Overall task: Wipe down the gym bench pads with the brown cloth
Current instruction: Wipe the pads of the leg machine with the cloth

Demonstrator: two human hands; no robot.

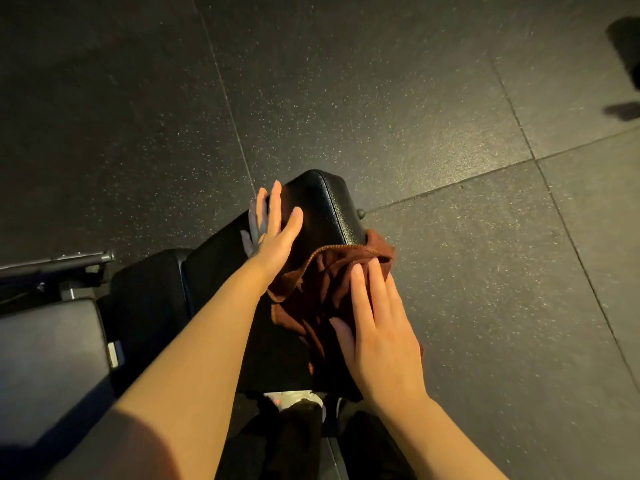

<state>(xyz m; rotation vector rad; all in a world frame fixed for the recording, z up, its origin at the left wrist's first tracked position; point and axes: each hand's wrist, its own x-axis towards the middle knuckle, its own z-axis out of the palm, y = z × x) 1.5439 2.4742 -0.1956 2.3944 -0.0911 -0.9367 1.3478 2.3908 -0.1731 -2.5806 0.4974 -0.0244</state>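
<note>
A black padded gym bench pad point(329, 209) runs away from me at the middle of the view. The brown cloth point(311, 292) lies crumpled across the pad's near right part, and one corner hangs over the right edge. My right hand point(377, 327) presses flat on the cloth with straight fingers. My left hand point(273, 223) rests flat on the bare pad near its far left edge, fingers straight and spread. A second pad section point(149, 292) lies lower left of it.
Another black pad point(48, 368) sits at the lower left, with a metal frame bar point(59, 261) above it. Dark speckled rubber floor tiles point(450, 98) surround the bench. A dark blurred shape point(623, 46) shows at the upper right. My shoe point(294, 401) shows below the pad.
</note>
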